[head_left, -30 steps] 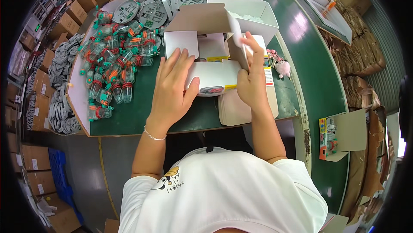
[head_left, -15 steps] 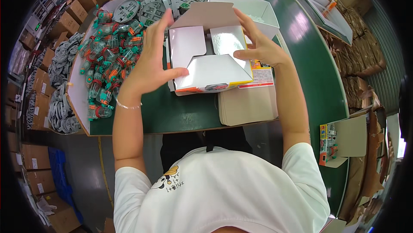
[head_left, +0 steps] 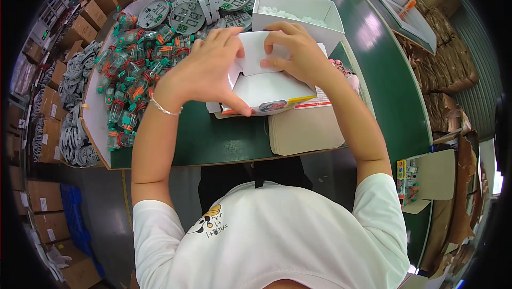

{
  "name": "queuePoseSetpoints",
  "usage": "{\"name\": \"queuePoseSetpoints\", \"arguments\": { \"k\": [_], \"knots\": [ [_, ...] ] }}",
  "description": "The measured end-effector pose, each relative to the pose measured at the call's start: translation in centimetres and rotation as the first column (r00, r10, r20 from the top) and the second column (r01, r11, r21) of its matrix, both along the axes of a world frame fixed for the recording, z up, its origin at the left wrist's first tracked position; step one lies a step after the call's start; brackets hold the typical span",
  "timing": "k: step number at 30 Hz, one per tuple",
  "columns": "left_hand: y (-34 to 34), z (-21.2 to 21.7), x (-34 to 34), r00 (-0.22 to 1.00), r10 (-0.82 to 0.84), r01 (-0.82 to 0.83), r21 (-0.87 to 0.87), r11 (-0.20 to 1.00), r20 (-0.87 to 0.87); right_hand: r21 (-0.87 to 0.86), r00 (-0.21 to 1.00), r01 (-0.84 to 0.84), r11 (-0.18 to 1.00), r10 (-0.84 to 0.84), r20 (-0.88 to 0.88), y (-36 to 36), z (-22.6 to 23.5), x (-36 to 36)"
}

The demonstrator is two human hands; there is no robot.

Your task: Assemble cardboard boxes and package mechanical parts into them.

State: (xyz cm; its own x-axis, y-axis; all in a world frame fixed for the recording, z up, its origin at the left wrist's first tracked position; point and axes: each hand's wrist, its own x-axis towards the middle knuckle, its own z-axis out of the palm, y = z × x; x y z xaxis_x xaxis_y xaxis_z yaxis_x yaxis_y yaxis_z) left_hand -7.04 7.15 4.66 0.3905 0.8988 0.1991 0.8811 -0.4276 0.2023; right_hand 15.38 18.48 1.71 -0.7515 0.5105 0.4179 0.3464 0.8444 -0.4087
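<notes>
Between my hands on the table sits a carton box (head_left: 274,90) with white flaps and a coloured printed front. My left hand (head_left: 205,73) spans its left side, the thumb against the front edge and the fingers by the far left corner. My right hand (head_left: 296,57) grips the far flap (head_left: 254,54), thumb and forefinger on its white face. That flap lies folded toward me over the opening, above the trapezoid-shaped near flap. The box's inside is hidden.
Clear containers with teal and orange parts (head_left: 133,70) heap at left. Round grey discs with circuit boards (head_left: 186,17) lie behind them. Behind the box stands an open white box (head_left: 298,25) of small white pieces. Flat brown cardboard (head_left: 306,131) lies at the table's near edge.
The far flap, upright with its brown inside showing, has folded toward me over the side flaps. My right hand has moved from the right side onto it; the left fingers have closed in.
</notes>
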Motion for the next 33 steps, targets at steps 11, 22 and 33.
{"name": "queuePoseSetpoints", "arguments": {
  "k": [11, 22, 33],
  "knots": [
    [-2.3, 0.5, 1.7, 0.99, 0.144, -0.142, 0.244, 0.959, 0.011, -0.284, 0.776, -0.048, 0.958, -0.144, -0.614, -0.1, 0.3, 2.2],
    [-0.9, -6.1, 4.0, 0.509, -0.082, -0.455, 0.349, 0.819, 0.857, -0.112, 0.743, -0.262, 0.959, 0.126, -0.657, -7.3, 3.1, -0.1],
    [-4.6, -8.0, 7.8, 0.971, 0.212, -0.241, 0.474, 0.847, 0.115, 0.42, 0.954, 0.025, 0.907, 0.104, -0.281, -4.9, -4.0, -0.5]
  ]
}}
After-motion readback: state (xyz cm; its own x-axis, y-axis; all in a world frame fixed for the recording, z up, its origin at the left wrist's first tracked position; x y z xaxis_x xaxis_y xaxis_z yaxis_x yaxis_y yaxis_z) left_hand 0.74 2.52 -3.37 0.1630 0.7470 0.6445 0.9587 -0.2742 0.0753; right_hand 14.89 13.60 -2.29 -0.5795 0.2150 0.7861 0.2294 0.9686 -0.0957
